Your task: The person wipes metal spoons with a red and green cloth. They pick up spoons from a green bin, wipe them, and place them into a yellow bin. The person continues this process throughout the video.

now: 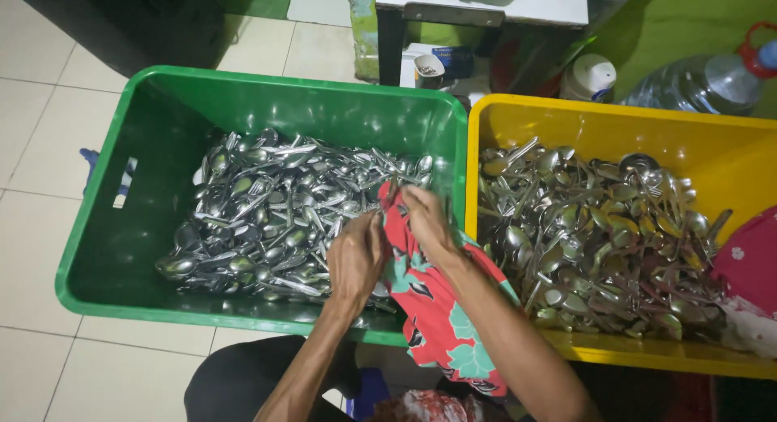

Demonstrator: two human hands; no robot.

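A green plastic crate (121,252) holds a heap of several steel spoons and forks (267,220). Beside it on the right, a yellow crate (615,122) holds another heap of spoons (599,244). A red floral cloth (441,309) hangs over the green crate's near right rim. My left hand (356,256) grips the cloth over the cutlery. My right hand (425,220) pinches the cloth's upper end near the crates' shared edge; whether a spoon is wrapped inside is hidden.
A pink floral cloth (749,268) lies at the yellow crate's right side. Behind the crates stand a large clear water bottle (704,82), a white jar (588,76), a small cup (427,68) and a white table (486,5). Pale floor tiles (40,147) lie left.
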